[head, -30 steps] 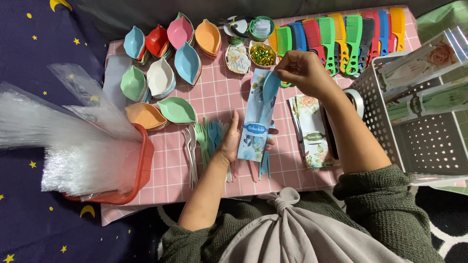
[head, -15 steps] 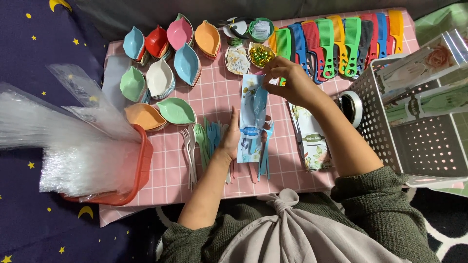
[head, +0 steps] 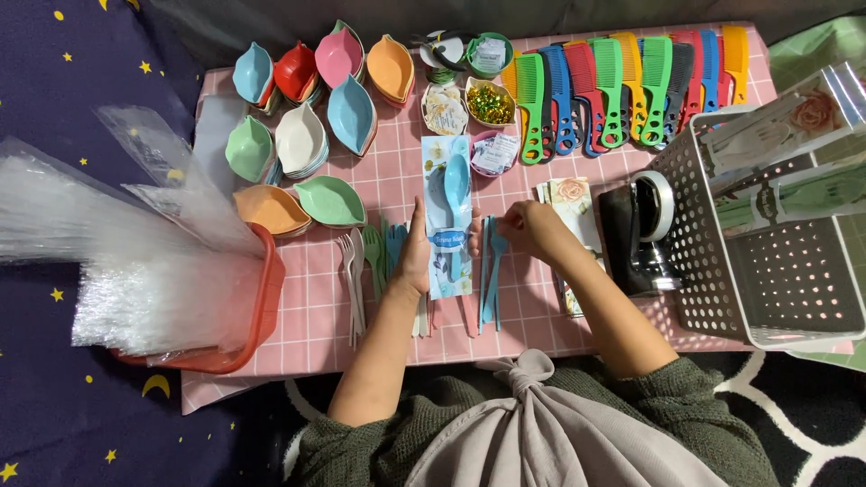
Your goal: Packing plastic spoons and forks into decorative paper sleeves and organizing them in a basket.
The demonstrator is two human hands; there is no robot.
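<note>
Fingers of left hand (head: pixel 417 255) curl on the left edge of a clear packet (head: pixel 448 219) holding a blue spoon (head: pixel 456 180), mid-table on the pink checked cloth (head: pixel 397 171) | right hand (head: pixel 532 230) fingertips pinch at loose blue cutlery (head: pixel 492 271) just beside it; the grip itself is hidden | white basket (head: pixel 767 261) cut off at right edge.

A pink checked tablecloth (head: pixel 388 180) fills the frame's middle. At the upper right lie red, green, blue, orange and yellow combs (head: pixel 622 86). A dark blue cloth with yellow stars (head: pixel 63 72) covers the left.
</note>
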